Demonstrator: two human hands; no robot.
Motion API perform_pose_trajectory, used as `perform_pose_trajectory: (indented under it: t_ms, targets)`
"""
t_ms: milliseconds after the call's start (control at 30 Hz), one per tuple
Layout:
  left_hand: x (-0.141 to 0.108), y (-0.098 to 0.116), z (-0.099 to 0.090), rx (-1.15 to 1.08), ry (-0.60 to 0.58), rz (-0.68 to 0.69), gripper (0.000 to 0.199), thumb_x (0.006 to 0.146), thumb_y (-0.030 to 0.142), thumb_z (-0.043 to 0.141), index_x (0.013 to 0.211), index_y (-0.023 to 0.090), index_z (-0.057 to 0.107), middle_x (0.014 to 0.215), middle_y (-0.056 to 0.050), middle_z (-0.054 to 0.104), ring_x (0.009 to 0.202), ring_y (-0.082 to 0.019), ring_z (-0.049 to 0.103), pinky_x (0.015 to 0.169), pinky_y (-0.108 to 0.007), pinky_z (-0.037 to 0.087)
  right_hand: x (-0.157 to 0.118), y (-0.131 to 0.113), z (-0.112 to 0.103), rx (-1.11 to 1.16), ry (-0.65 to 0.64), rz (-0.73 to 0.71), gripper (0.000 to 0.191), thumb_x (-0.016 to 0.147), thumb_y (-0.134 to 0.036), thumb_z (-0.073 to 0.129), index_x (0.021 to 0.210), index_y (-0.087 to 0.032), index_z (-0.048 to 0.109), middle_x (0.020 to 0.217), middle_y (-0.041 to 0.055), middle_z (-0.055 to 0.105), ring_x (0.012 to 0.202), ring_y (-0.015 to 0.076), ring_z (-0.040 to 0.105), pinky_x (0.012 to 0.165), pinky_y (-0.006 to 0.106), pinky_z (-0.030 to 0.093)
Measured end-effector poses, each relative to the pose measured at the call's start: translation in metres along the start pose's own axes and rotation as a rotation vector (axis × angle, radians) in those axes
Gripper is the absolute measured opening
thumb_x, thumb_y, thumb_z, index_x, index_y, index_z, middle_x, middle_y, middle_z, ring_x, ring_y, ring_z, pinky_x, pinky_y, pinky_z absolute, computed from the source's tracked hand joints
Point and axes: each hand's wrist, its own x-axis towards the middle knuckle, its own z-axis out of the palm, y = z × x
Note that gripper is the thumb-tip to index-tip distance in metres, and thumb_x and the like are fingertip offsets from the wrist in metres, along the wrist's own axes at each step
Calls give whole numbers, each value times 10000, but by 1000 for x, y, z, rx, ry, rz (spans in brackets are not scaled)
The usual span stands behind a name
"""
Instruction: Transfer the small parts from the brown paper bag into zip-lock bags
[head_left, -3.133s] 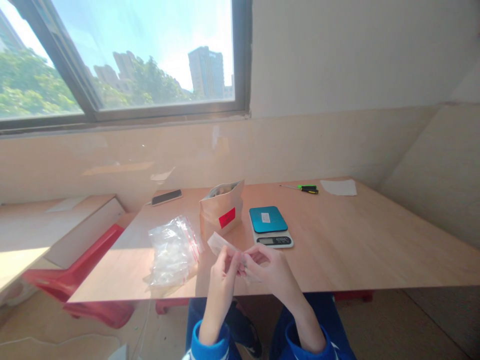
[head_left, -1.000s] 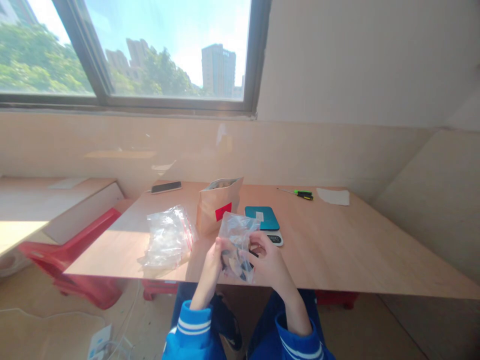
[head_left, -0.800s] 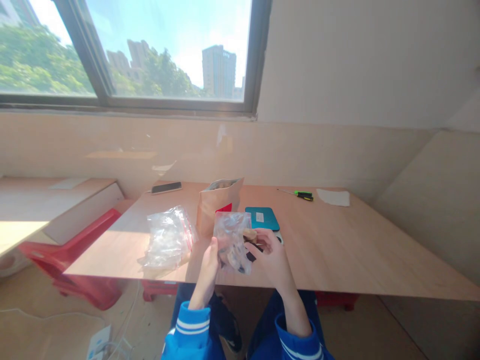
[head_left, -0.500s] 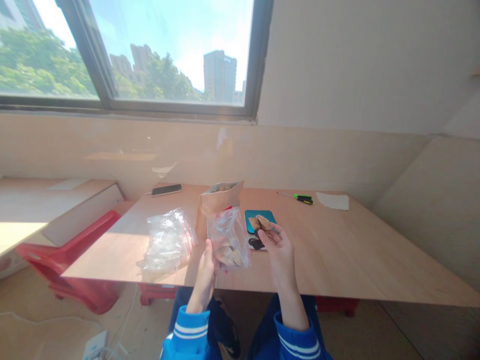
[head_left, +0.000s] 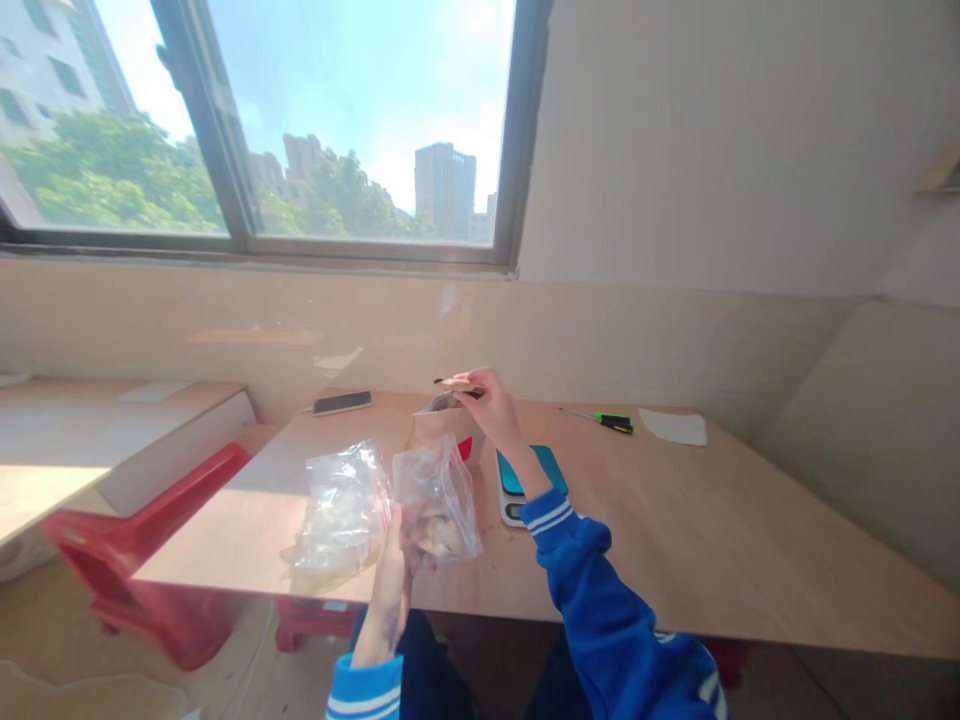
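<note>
My left hand [head_left: 390, 575] grips the lower left side of a clear zip bag [head_left: 431, 485], held above the table's near part. Several pale tan dried pieces [head_left: 439, 537] lie in its bottom. My right hand [head_left: 495, 408] pinches a flat tan dried piece [head_left: 456, 384] right over the open top of a brown paper pouch [head_left: 435, 428]; the exact kind of piece is unclear. The pouch stands upright behind the zip bag, partly hidden by it. Under my right forearm is a kitchen scale [head_left: 551, 466] with a teal top, partly covered.
A stack of clear zip bags [head_left: 341, 510] lies left of my left hand. Farther back are a phone [head_left: 342, 402], a screwdriver [head_left: 611, 421] with green-black handle and a white paper [head_left: 673, 427]. A red stool [head_left: 165, 540] stands left of the table [head_left: 697, 540].
My right hand has moved from beside the scale, up and left to the pouch's mouth, carrying tan material. The left hand and zip bag have shifted slightly left and down.
</note>
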Motion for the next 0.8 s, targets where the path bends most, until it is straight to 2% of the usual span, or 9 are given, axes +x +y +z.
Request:
perform_pose_trajectory:
  t_ms: [133, 267, 333, 400, 500, 533, 700, 800]
  targets:
    - [5, -1, -7, -38, 22, 23, 572, 702, 597, 662, 1083, 171, 673, 1023, -96, 736, 856, -242, 687, 541, -250, 458, -10, 4, -10, -209, -125, -28, 180, 828, -304, 568, 991, -229, 554, 981, 43, 657, 947, 200, 620, 867, 350, 477]
    - [7, -2, -8, -42, 66, 7, 544, 709, 561, 677, 1091, 173, 673, 1016, -89, 742, 822, -233, 693, 519, -243, 456, -15, -2, -16, -464, -243, -125, 155, 890, -285, 480, 913, -218, 618, 1036, 59, 673, 1048, 214, 578, 955, 378, 388]
    - [6, -1, -6, -32, 70, 2, 508, 746, 549, 647, 1093, 178, 671, 1031, -85, 740, 797, -220, 696, 490, -235, 442, -17, -7, -15, -568, -259, -132, 202, 916, -273, 445, 888, -216, 638, 1107, 65, 656, 1120, 217, 534, 998, 388, 334]
    - [3, 0, -5, -28, 69, -5, 465, 789, 530, 608, 1093, 183, 670, 1050, -79, 736, 807, -211, 698, 516, -236, 459, -20, -12, -13, -632, -211, -109, 216, 925, -283, 443, 966, -210, 641, 1160, 81, 631, 1143, 228, 506, 1004, 395, 314]
    - [2, 1, -3, -47, 42, -2, 447, 811, 532, 579, 1084, 190, 668, 1062, -67, 734, 851, -215, 697, 586, -256, 493, -25, -21, -10, -607, -153, -93, 290, 937, -304, 441, 1181, -224, 576, 1217, 79, 605, 1153, 227, 496, 992, 389, 314]
    - [2, 1, -3, -60, 28, 0, 450, 805, 539, 583, 1083, 195, 667, 1061, -61, 734, 866, -218, 695, 606, -264, 501, -26, -23, -10, -592, -160, -95, 298, 946, -306, 430, 1200, -244, 572, 1234, 68, 599, 1161, 223, 492, 994, 390, 308]
    - [3, 1, -4, -101, -10, 3, 457, 772, 555, 607, 1046, 197, 679, 1006, -47, 742, 896, -230, 690, 668, -282, 518, -26, -24, -13, -608, -295, -48, 368, 983, -320, 348, 968, -299, 715, 1340, 35, 531, 1234, 237, 442, 1037, 457, 246]
    - [1, 2, -4, -113, -21, 19, 439, 774, 529, 596, 1057, 205, 682, 1032, -42, 737, 936, -239, 680, 651, -276, 518, -30, -30, -16, -543, -221, -4, 336, 978, -325, 357, 1102, -318, 670, 1385, 50, 481, 1279, 249, 409, 1053, 487, 241]
